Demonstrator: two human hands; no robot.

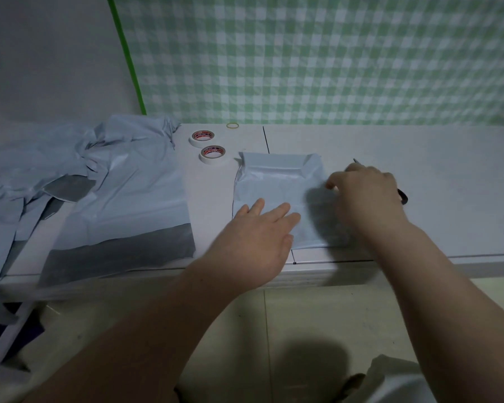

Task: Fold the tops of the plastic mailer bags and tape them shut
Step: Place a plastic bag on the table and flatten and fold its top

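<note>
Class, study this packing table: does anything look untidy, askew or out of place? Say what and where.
The spare mailer bags on the left lie in a crumpled heap, some hanging over the table edge, unlike the flat bag under the left hand. The right hand grips a dark tool.

White table (419, 170), mailer bag (274, 184), loose bags (128, 199), two tape rolls (213, 154), rubber band (232, 125)

We could read no text anywhere. The only printing we found was on two rolls in the upper middle of the frame. The far tape roll (197, 141) and the near tape roll (207, 159) each carried a red-and-white label round the inside of its core. Its marks were too small and blurred for us to make out any word, brand or number.
</note>
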